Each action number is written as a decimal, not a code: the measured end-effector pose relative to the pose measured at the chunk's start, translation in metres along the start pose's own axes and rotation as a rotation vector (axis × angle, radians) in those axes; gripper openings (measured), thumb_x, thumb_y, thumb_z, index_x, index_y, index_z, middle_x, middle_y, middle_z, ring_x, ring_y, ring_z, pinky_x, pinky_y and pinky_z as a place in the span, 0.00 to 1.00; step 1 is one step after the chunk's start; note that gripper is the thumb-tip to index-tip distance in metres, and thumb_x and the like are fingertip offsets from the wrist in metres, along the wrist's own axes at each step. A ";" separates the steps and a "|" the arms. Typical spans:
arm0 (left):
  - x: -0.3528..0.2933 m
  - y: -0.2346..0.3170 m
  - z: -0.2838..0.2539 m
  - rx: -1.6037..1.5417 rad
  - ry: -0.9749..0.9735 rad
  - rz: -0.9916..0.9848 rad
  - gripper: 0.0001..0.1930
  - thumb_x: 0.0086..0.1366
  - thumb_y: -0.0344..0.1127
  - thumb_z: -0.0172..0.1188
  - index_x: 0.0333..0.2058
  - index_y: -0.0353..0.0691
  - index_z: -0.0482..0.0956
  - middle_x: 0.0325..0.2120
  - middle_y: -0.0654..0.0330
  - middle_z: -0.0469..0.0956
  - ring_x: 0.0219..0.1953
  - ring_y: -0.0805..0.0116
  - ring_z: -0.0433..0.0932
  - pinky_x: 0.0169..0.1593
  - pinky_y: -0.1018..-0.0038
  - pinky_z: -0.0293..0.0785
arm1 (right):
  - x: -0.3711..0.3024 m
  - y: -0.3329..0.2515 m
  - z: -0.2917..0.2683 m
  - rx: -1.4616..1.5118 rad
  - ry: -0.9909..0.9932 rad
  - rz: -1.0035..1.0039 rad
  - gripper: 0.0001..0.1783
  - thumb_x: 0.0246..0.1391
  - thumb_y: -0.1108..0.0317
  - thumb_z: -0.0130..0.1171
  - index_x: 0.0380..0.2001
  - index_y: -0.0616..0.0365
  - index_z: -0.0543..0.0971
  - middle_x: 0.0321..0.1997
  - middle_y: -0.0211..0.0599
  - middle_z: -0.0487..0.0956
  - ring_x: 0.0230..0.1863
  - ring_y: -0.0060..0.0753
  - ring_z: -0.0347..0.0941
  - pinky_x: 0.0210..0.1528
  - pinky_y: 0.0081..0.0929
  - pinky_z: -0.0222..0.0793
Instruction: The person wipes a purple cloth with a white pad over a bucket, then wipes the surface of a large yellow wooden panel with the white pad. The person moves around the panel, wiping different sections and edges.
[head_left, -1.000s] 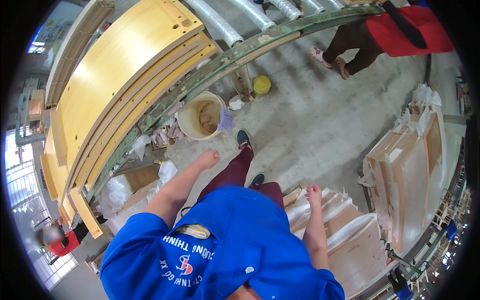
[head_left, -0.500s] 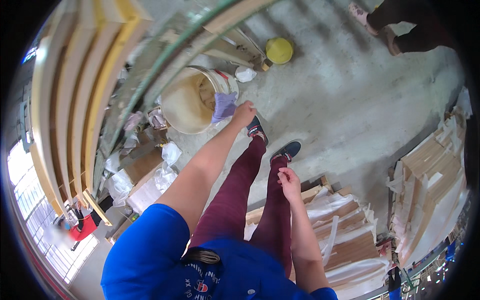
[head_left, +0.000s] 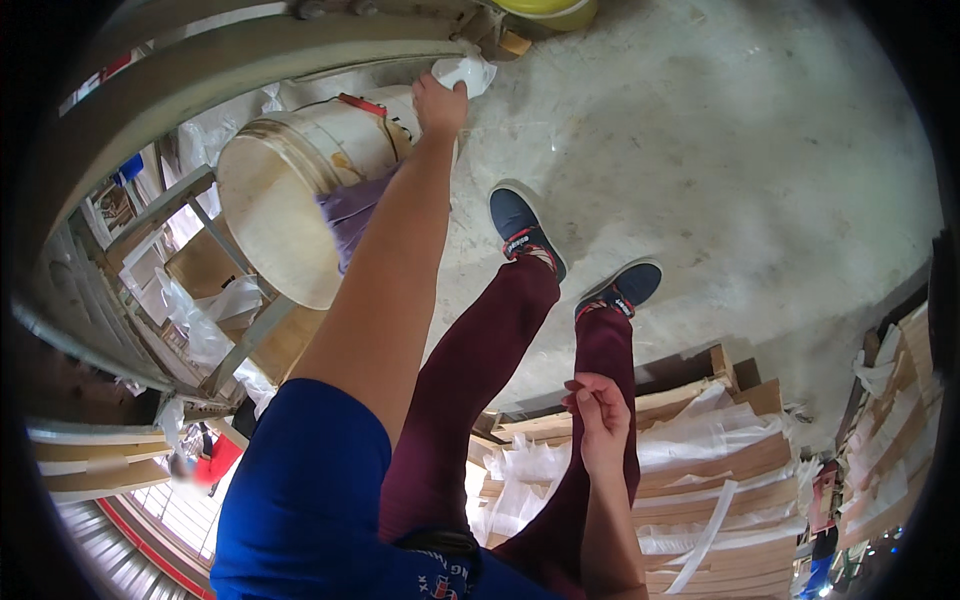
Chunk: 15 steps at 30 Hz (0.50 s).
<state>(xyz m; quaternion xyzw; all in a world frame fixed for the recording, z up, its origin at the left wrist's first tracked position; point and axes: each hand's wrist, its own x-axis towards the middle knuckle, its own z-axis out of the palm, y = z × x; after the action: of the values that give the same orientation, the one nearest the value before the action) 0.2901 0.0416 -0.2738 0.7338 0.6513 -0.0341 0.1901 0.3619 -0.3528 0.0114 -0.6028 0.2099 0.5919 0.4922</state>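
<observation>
Wore a bright blue shirt with a short, wide sleeve on the left arm. Had white letters and a little red-and-white mark on the front. Wore long, dark red pants and dark blue shoes with pale edges at the bottom. Had red straps across the shoes, with small white marks. Had a bare left hand and a bare right hand.

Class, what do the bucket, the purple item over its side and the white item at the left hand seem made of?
Bucket: probably plastic, dull and stained, with ridges below its rim. Purple item: perhaps fabric, matte, hanging in soft folds. White item: likely thin plastic film, slightly shiny and crumpled.
</observation>
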 end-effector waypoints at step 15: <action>-0.010 -0.034 0.054 -0.123 -0.019 -0.270 0.30 0.47 0.40 0.62 0.46 0.28 0.65 0.40 0.42 0.72 0.43 0.45 0.72 0.49 0.60 0.68 | 0.027 -0.016 -0.008 -0.013 -0.072 0.070 0.09 0.57 0.73 0.50 0.42 0.60 0.72 0.37 0.33 0.75 0.36 0.20 0.71 0.40 0.18 0.68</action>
<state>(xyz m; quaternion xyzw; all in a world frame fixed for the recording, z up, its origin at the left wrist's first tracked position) 0.2663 0.0171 -0.3292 0.6261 0.7431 -0.0263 0.2348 0.3849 -0.3444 -0.0092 -0.5766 0.2094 0.6314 0.4744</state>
